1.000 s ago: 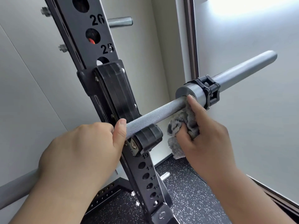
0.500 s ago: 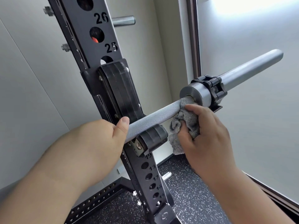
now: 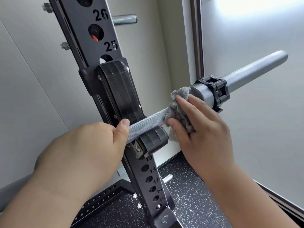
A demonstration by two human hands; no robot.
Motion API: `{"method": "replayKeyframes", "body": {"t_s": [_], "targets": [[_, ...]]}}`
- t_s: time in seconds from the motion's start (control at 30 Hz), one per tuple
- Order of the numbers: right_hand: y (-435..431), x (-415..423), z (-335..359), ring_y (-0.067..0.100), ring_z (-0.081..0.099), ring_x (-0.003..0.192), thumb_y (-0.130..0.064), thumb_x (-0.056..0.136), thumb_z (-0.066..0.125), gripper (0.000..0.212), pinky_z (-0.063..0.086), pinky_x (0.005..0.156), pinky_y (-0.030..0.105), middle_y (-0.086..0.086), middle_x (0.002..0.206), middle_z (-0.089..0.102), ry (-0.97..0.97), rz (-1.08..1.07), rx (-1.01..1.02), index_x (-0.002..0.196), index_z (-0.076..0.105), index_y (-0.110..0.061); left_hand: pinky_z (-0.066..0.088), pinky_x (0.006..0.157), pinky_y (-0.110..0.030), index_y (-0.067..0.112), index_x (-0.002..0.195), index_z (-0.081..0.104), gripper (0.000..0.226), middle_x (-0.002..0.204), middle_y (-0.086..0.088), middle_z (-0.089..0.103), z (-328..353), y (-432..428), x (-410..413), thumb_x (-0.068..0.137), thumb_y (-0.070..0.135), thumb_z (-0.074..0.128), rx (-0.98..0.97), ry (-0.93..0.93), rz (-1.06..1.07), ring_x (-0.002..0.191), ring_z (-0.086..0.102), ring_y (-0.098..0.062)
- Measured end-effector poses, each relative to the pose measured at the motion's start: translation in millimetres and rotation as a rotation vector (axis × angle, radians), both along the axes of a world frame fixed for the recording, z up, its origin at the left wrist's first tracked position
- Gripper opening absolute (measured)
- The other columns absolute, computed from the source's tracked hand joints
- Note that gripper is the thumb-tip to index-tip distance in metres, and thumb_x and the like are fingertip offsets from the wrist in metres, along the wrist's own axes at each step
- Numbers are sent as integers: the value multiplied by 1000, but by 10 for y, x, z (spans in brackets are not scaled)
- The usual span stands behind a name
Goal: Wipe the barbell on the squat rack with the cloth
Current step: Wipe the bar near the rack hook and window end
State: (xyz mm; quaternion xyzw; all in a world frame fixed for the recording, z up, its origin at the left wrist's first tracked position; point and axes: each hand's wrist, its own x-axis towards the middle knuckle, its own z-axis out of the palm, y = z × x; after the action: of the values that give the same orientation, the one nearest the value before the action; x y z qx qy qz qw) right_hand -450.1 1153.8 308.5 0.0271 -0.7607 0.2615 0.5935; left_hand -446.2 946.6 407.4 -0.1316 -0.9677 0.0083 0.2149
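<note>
A grey knurled barbell (image 3: 146, 123) rests in the black J-hook (image 3: 153, 142) of the squat rack upright (image 3: 92, 51). Its smooth sleeve (image 3: 253, 69) points up to the right, with a black collar clamp (image 3: 215, 92) on it. My left hand (image 3: 92, 145) grips the bar just left of the hook, thumb on top. A fluffy grey cloth (image 3: 179, 112) is wrapped over the bar between the hook and the sleeve shoulder. My right hand (image 3: 202, 129) holds the cloth against the bar, fingers over the top and thumb below.
The numbered black upright has holes marked 26 down to 15 and a steel peg (image 3: 126, 19) sticking out behind it. A wall and a metal frame strip (image 3: 196, 38) stand close behind the sleeve. Black speckled rubber flooring (image 3: 185, 206) lies below, with the rack's perforated base (image 3: 100, 198).
My right hand has rolled the cloth from under the bar up over its top, beside the sleeve shoulder. My left hand keeps its grip by the hook.
</note>
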Motion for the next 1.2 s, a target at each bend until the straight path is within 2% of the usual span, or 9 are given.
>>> {"method": "replayKeyframes", "body": {"t_s": [0.17,0.3,0.37,0.47,0.63,0.83,0.93,1.03,1.2], "targets": [[91,27,-11,25,72,108,-15,92,71,42,59,86,34,-8,141,64,-34,-125,2,134,70,-23,45,55,-31,14,60,50,79,51,-2,56,-18,-7,-17,90,65,-3,10,15,-15,53,56,-19],[-7,20,-124,25,72,107,-6,84,64,50,56,94,32,-2,141,63,5,-17,24,133,70,-16,41,53,-30,14,60,49,78,51,-2,56,-23,0,-22,89,64,-4,1,26,-17,52,55,-19],[43,24,-120,24,71,110,-9,86,58,51,55,96,31,-4,142,62,0,1,59,135,69,-17,39,52,-30,14,60,49,78,51,-2,55,-29,0,-24,90,64,-3,6,36,-17,52,55,-19],[128,7,-84,14,65,122,-11,85,61,55,52,102,29,-7,145,59,-37,-21,-11,138,66,-21,41,53,-30,14,57,47,78,47,-2,54,-39,-25,-49,90,65,-2,15,35,-21,50,55,-21],[38,1,-73,0,57,124,-48,90,71,56,47,107,22,-15,146,53,-71,54,-85,141,64,-26,43,53,-30,15,55,48,78,47,-1,53,-46,-18,-47,89,65,-3,19,40,-30,50,55,-22],[129,-38,-71,12,68,120,-22,98,67,37,51,104,24,-7,141,64,2,27,-57,135,69,-23,42,52,-29,16,55,48,78,47,-1,53,-62,-26,-54,88,65,-3,14,75,-50,50,54,-22],[-12,-14,-110,17,69,117,-9,95,65,41,55,101,31,-3,144,60,21,35,35,136,68,-16,40,52,-29,16,58,49,77,50,-2,55,-58,-12,-51,89,63,-3,2,72,-41,51,54,-21],[6,22,-96,24,72,101,-10,94,62,46,58,88,31,-6,146,58,-3,-45,148,139,65,-18,42,53,-30,15,57,49,77,50,-2,55,-67,-10,-55,89,63,-3,8,97,-55,51,54,-21],[11,11,-91,25,70,111,-5,90,64,54,52,91,28,-5,148,56,-42,-62,36,142,63,-17,48,54,-32,17,51,46,77,43,-1,50,-95,-53,-92,91,65,2,41,119,-50,46,51,-23]]}}
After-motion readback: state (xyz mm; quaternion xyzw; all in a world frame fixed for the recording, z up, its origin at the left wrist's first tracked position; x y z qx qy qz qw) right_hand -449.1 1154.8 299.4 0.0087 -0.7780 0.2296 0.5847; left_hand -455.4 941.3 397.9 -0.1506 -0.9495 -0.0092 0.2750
